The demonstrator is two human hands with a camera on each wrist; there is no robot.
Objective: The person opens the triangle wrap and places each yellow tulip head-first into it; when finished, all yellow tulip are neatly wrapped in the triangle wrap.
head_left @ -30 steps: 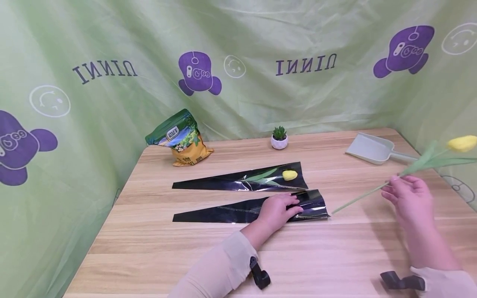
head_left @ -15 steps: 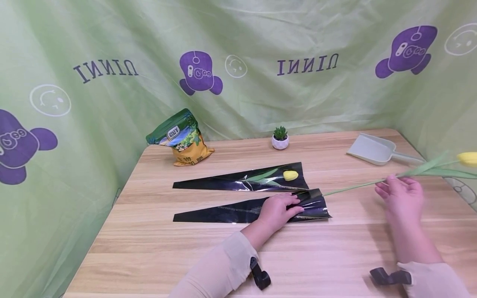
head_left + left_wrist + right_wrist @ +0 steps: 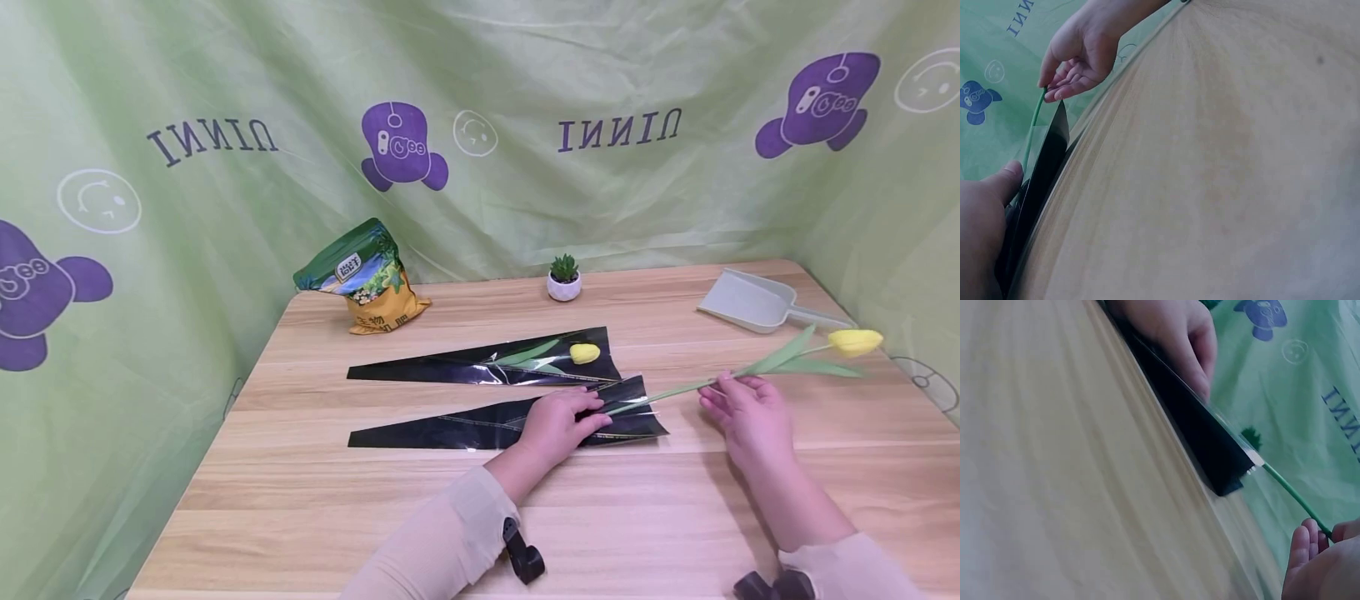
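Note:
A black, clear-fronted flower sleeve (image 3: 442, 428) lies across the table, its wide mouth facing right. My left hand (image 3: 561, 423) rests on it near that mouth, thumb and fingers spread over the film. Between thumb and fingers, my right hand (image 3: 752, 421) pinches the green stem of a yellow tulip (image 3: 855, 342). The stem's lower end reaches into the mouth, close by the left fingertips; its bloom and leaves stick out past the right hand. In the right wrist view the stem (image 3: 1294, 497) runs from the sleeve's lip to the right fingers.
Just behind lies a second black sleeve (image 3: 420, 370) with another yellow tulip (image 3: 584, 353) inside. Farther back stand a green and orange bag (image 3: 375, 292) and a small potted succulent (image 3: 564, 282). A grey dustpan (image 3: 750, 302) lies at the back right. Green printed cloth (image 3: 510, 200) encloses the table.
My right hand has brought the tulip leftward, and its stem end has passed from outside the sleeve into the mouth. The left hand has stayed in place on the sleeve.

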